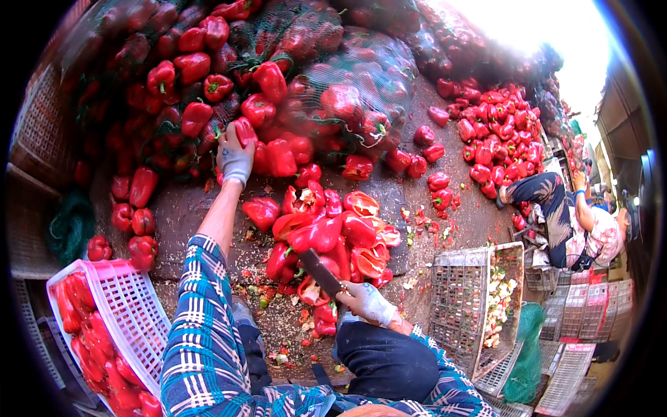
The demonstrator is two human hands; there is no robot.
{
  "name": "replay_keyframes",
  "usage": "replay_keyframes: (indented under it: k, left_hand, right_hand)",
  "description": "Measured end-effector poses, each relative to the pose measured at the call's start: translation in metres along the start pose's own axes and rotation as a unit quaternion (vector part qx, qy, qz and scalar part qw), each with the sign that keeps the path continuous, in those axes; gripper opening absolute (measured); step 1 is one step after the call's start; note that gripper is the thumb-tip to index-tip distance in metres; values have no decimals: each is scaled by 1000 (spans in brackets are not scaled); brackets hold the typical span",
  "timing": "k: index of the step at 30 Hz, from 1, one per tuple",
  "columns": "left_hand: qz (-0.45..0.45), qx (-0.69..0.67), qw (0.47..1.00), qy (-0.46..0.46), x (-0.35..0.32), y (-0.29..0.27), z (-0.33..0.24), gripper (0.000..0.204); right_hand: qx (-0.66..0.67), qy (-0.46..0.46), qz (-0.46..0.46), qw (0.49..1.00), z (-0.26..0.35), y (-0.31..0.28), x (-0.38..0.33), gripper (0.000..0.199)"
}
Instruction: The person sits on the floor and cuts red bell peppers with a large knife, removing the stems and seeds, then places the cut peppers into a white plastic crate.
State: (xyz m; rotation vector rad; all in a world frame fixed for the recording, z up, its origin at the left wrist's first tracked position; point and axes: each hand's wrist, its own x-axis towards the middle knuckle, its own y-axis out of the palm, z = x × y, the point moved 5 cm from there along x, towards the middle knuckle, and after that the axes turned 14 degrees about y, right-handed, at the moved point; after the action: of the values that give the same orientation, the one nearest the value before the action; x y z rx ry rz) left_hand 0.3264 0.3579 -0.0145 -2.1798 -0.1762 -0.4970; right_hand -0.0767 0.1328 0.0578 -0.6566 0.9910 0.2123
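My gloved left hand (235,158) stretches forward to the big heap and is closed on a whole red bell pepper (244,131). In my right hand (368,303), also gloved, is a knife (318,272) with a broad dark blade. The blade lies over a pile of cut red bell peppers (323,233) between my legs and the heap. Some cut pieces lie with their pale insides showing. Whole peppers and green net sacks (361,87) full of peppers rise just beyond my left hand.
A pink-and-white crate (125,306) of red peppers stands at my left. To the right, a tilted grey crate (458,295) holds pale pepper cores. Seeds and scraps litter the floor. Another person (583,222) sits at far right beside a pepper heap (500,132) and stacked crates (583,309).
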Motion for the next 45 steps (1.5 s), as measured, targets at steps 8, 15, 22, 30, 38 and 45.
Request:
replay_keyframes:
  k: [8, 15, 22, 30, 38, 45]
  left_hand:
    - [78, -160, 964, -198, 12, 21, 46, 64]
    - [78, -470, 821, -315, -35, 3, 57, 25]
    - [155, -635, 633, -416, -139, -68, -35, 26]
    - [215, -668, 613, -363, -210, -117, -84, 19]
    - [390, -421, 815, -79, -221, -103, -63, 56]
    - [312, 5, 936, 161, -138, -74, -8, 43]
  right_hand:
    - [165, 40, 25, 985, 6, 3, 11, 30]
    - [94, -24, -78, 992, 19, 0, 9, 34]
    - [21, -330, -375, 866, 107, -27, -37, 36]
    - [-146, -239, -300, 912, 128, -3, 24, 21]
    - [126, -38, -39, 991, 61, 1, 73, 35]
    - [340, -60, -114, 932, 57, -31, 62, 18]
